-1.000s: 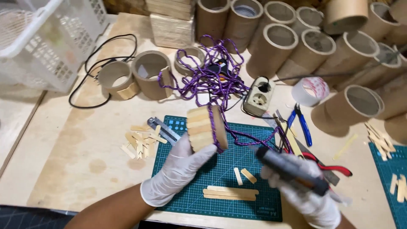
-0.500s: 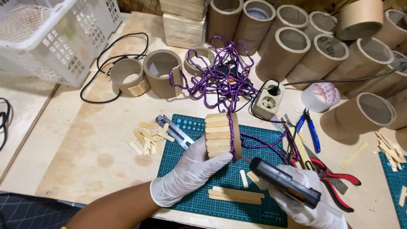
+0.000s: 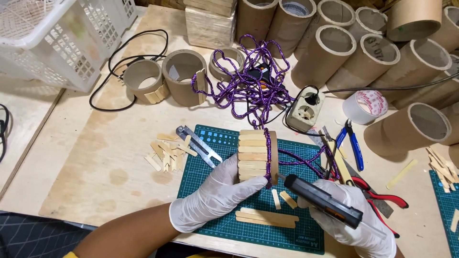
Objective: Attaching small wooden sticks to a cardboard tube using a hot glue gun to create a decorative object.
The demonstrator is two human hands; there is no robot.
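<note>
At centre frame, the white-gloved left hand (image 3: 215, 196) clamps a short cardboard tube clad in pale wooden sticks (image 3: 257, 155) on the green cutting mat (image 3: 210, 138). A purple braided cord (image 3: 248, 88) wraps the tube's edge. At lower right, the gloved right hand (image 3: 356, 217) grips a black glue gun (image 3: 322, 200), nozzle touching the cord.

A pale plywood surface (image 3: 95, 157) fills most of the frame, marked with darker stains toward the lower left. A seam runs diagonally at the left edge, where a second light board (image 3: 21, 124) adjoins it. Along the bottom left, below the board's edge, shows a dark fabric with a thin light lattice pattern (image 3: 33, 236). The light is even and soft, throwing only faint shadows. No wall, window or floor can be made out from this downward view.
</note>
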